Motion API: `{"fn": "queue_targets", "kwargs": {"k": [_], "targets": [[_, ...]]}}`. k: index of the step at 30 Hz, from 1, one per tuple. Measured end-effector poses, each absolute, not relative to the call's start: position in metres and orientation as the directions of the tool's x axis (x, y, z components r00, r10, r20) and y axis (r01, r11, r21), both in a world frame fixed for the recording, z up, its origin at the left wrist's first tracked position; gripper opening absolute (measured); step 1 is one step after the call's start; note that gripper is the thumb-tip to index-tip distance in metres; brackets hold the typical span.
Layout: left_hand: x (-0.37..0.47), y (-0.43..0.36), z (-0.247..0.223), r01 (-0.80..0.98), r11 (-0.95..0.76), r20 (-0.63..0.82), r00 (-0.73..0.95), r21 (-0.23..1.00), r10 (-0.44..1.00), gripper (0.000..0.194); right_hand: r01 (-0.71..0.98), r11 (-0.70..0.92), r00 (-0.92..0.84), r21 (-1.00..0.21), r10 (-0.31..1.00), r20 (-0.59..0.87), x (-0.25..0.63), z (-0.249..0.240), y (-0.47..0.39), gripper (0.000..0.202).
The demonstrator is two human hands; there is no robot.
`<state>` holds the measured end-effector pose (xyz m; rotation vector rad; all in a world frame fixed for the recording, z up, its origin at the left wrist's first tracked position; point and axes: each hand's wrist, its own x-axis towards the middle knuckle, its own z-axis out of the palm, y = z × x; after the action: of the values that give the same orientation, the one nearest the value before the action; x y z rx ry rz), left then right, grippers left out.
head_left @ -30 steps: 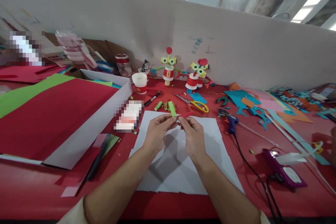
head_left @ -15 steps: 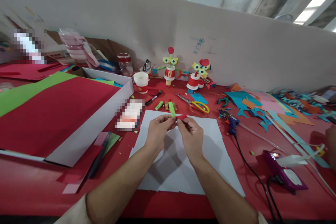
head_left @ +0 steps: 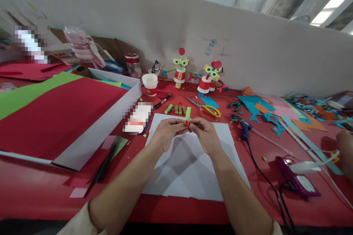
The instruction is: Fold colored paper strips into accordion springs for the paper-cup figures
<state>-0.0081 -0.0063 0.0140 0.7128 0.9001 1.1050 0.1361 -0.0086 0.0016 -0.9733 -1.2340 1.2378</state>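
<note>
Above a white sheet [head_left: 190,169], my left hand [head_left: 168,132] and my right hand [head_left: 204,134] meet with their fingertips pinched together. Between them is a small piece of folded paper strips, with a green strip [head_left: 188,113] standing up and a bit of red strip [head_left: 187,123] at the fingertips. Both hands grip this piece; its lower part is hidden by the fingers. Just beyond lie several green folded paper springs [head_left: 179,109] and yellow-handled scissors [head_left: 211,110].
Two paper-cup figures [head_left: 179,75] [head_left: 204,84] stand by the wall. Left are stacked cups [head_left: 150,85], a marker [head_left: 162,101] and a box of coloured paper [head_left: 96,121]. Right are a glue gun [head_left: 245,131], a purple power strip [head_left: 298,178], blue scraps [head_left: 255,106] and another person's hand [head_left: 344,150].
The red strip, which stuck out to the right, now shows only as a small bit at my fingertips. The green strip stands more upright. The view has shifted slightly.
</note>
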Motion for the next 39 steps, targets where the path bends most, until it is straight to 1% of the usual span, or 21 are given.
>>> {"fn": "queue_targets", "kwargs": {"k": [4, 8, 13, 18, 22, 24, 26, 30, 33, 36, 39], "targets": [[-0.009, -0.006, 0.014, -0.437, 0.266, -0.199, 0.193, 0.860, 0.961, 0.012, -0.106, 0.179, -0.038, -0.978, 0.982, 0.184, 0.134, 0.001, -0.009, 0.009], [-0.010, -0.006, 0.013, -0.475, 0.237, -0.150, 0.214, 0.847, 0.965, 0.002, -0.102, 0.193, -0.022, -0.976, 0.980, 0.196, 0.136, 0.004, -0.009, 0.008], [-0.010, -0.007, 0.013, -0.463, 0.233, -0.149, 0.211, 0.855, 0.966, 0.017, -0.082, 0.164, 0.009, -0.983, 0.986, 0.164, 0.136, 0.004, -0.011, 0.009], [-0.009, -0.010, 0.016, -0.415, 0.237, -0.150, 0.231, 0.878, 0.961, 0.018, -0.077, 0.150, 0.044, -0.986, 0.988, 0.146, 0.134, 0.002, -0.012, 0.013], [-0.007, -0.011, 0.017, -0.416, 0.206, -0.139, 0.185, 0.886, 0.973, 0.017, -0.057, 0.200, 0.052, -0.978, 0.979, 0.197, 0.131, 0.002, -0.012, 0.012], [-0.005, -0.011, 0.017, -0.447, 0.193, -0.135, 0.159, 0.874, 0.978, 0.015, -0.102, 0.218, 0.057, -0.971, 0.975, 0.213, 0.129, 0.002, -0.013, 0.012], [-0.004, -0.011, 0.016, -0.473, 0.196, -0.136, 0.159, 0.859, 0.978, 0.014, -0.169, 0.205, 0.068, -0.964, 0.978, 0.196, 0.128, 0.002, -0.013, 0.014], [-0.006, -0.008, 0.016, -0.524, 0.234, -0.192, 0.134, 0.819, 0.972, 0.014, -0.291, 0.107, 0.044, -0.951, 0.994, 0.099, 0.127, 0.004, -0.015, 0.016], [-0.008, -0.005, 0.016, -0.552, 0.262, -0.238, 0.117, 0.792, 0.964, 0.013, -0.302, 0.083, 0.009, -0.950, 0.996, 0.084, 0.126, 0.005, -0.017, 0.020], [-0.009, -0.004, 0.016, -0.574, 0.323, -0.293, 0.147, 0.752, 0.945, 0.009, -0.227, 0.113, 0.007, -0.967, 0.993, 0.114, 0.125, 0.003, -0.017, 0.027], [-0.008, -0.004, 0.017, -0.594, 0.427, -0.389, 0.201, 0.681, 0.899, 0.002, -0.078, 0.166, 0.007, -0.983, 0.986, 0.166, 0.125, 0.002, -0.016, 0.029]]}}
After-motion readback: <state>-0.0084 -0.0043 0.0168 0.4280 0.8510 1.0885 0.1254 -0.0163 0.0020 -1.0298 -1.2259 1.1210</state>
